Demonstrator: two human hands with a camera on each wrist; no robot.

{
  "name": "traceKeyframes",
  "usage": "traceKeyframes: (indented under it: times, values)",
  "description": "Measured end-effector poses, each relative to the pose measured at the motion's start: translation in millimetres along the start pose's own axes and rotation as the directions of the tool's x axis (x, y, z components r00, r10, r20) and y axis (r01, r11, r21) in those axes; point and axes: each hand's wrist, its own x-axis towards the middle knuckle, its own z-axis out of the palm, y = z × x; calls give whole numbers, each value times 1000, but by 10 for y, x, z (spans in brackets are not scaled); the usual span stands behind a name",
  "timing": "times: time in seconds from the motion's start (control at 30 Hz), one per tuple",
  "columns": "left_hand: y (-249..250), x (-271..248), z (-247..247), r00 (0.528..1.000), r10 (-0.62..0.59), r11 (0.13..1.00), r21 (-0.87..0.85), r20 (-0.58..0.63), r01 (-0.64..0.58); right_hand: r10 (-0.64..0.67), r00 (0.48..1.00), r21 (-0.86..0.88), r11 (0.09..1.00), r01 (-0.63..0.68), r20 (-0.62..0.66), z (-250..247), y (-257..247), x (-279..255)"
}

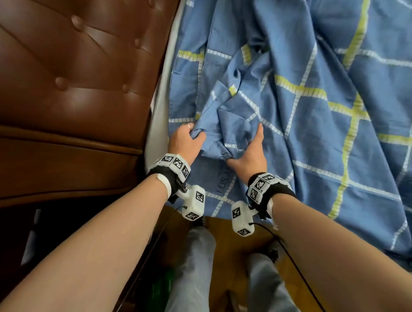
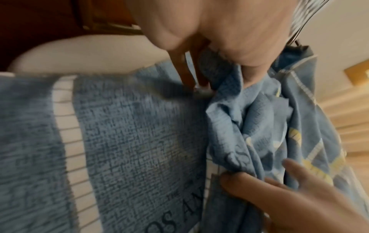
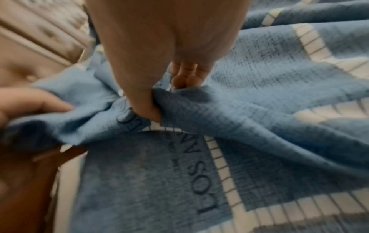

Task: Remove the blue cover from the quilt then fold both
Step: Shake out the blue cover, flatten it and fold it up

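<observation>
Blue woven cover (image 1: 317, 141), white-and-yellow grid stripes, printed lettering "LOS AN…" partly readable. Left hand (image 1: 185, 141) and right hand (image 1: 249, 152): each grip clamped on bunched cover fabric.

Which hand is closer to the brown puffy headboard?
The left. The left hand grips the blue cover at the bed's edge, just beside the brown headboard. The right hand pinches the cover farther out, on the left hand's far side.

– What colours do you see on your cover (image 1: 317, 136)?
– Blue, with white and yellow lines making big squares, and dark letters.
– And your headboard (image 1: 70, 64)?
– Shiny brown.
</observation>
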Motion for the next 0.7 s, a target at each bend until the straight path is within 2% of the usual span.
traceKeyframes:
  times: [0.07, 0.13, 0.2, 0.3, 0.37, 0.5, 0.6, 0.7]
  values:
    - [43, -97, -129, 998, -60, 989, -138, -18, 57, 20, 1000, 19, 1000, -21, 22, -92, -114, -101]
    - [71, -235, -245, 995, -99, 972, -209, 31, 104, -22, 999, -84, 996, 24, 25, -200, -228, -214]
    - [34, -411, -328, 985, -144, 969, -186, 99, 161, -136, 991, -121, 984, 134, -3, -275, -337, -337]
    - [-185, -755, -419, 976, -182, 974, -117, 117, 196, -260, 965, -100, 960, 261, 20, -216, -503, -629]
    - [-366, -1088, -463, 971, -216, 975, -28, 101, 220, -314, 940, -73, 943, 325, 132, -99, -522, -902]
    - [-774, -1722, -583, 952, -298, 953, 67, 64, 294, -361, 822, -99, 891, 444, 440, 172, -325, -1430]
    - [-1097, -1939, -652, 914, -401, 915, 82, 66, 396, -368, 794, -195, 839, 508, 485, 362, -179, -1641]
    - [-1425, -1965, -719, 866, -499, 865, 69, 38, 496, -399, 750, -211, 794, 571, 528, 623, -104, -1741]
